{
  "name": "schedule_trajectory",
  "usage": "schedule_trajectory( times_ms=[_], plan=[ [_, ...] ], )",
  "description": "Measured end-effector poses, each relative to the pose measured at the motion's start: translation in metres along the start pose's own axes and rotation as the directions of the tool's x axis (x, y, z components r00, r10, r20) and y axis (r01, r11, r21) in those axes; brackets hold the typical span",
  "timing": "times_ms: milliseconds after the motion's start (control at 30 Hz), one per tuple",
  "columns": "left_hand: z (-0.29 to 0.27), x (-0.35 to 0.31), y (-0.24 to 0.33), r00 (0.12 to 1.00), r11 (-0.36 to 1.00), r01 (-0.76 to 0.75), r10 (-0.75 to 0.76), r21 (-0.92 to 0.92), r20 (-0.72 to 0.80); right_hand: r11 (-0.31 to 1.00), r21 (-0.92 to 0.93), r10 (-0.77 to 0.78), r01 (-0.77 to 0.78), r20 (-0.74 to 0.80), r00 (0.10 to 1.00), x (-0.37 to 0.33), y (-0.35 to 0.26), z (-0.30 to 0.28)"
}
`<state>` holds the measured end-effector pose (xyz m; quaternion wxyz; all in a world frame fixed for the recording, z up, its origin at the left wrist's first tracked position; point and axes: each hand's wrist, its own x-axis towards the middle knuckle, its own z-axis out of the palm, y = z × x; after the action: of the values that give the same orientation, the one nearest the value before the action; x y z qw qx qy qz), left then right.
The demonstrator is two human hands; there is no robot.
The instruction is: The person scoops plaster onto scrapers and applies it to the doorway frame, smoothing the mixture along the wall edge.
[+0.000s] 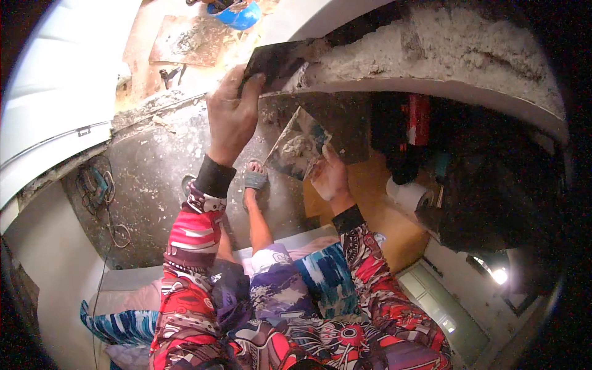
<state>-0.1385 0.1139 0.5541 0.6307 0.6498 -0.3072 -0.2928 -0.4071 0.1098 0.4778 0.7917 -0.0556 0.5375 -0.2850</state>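
Observation:
My left hand (233, 114) is raised at the upper middle, its fingers and thumb closed on the edge of a dark flat piece (266, 63) that looks like a tile. That piece lies against the end of a rough, mortar-covered ledge (425, 52); whether it is fixed there I cannot tell. Lower and to the right, my right hand (332, 176) grips a corner of a square, tile-like plate (283, 151). A lump of grey mortar (299, 147) sits on its upper face. The right hand's fingers under the plate are hidden.
Below is a stained grey floor (154, 166) with my sandalled foot (255, 177). A corded power tool (98, 185) lies at left. Beyond the ledge are a blue bucket (239, 16) and a dirty board (185, 42). At right are a red cylinder (418, 120) and a white roll (408, 196).

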Motion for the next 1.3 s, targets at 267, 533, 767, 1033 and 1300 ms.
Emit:
schedule_trajectory(
  times_ms=[267, 533, 767, 1033, 1300],
  plan=[
    [-0.003, 0.015, -0.008, 0.909, 0.866, -0.361, 0.410, 0.345, -0.079, 1.000, 0.010, -0.018, 0.018, 0.018, 1.000, 0.005, 0.000, -0.023],
    [-0.016, -0.006, -0.004, 0.874, 0.829, -0.437, 0.483, 0.350, -0.053, 1.000, 0.012, -0.005, 0.002, 0.232, 0.973, -0.002, -0.004, -0.012],
    [-0.074, -0.041, -0.003, 0.871, 0.797, -0.486, 0.407, 0.358, 0.276, 0.999, 0.007, -0.054, 0.053, 0.212, 0.976, -0.011, -0.008, 0.018],
    [-0.096, -0.073, 0.012, 0.827, 0.654, -0.530, 0.259, 0.539, 0.499, 0.979, -0.092, -0.155, 0.184, 0.261, 0.953, -0.010, 0.001, 0.047],
    [-0.107, -0.073, 0.030, 0.758, 0.482, -0.644, 0.295, 0.594, 0.582, 0.980, -0.102, -0.145, 0.169, 0.204, 0.968, -0.034, -0.007, 0.096]
  ],
)
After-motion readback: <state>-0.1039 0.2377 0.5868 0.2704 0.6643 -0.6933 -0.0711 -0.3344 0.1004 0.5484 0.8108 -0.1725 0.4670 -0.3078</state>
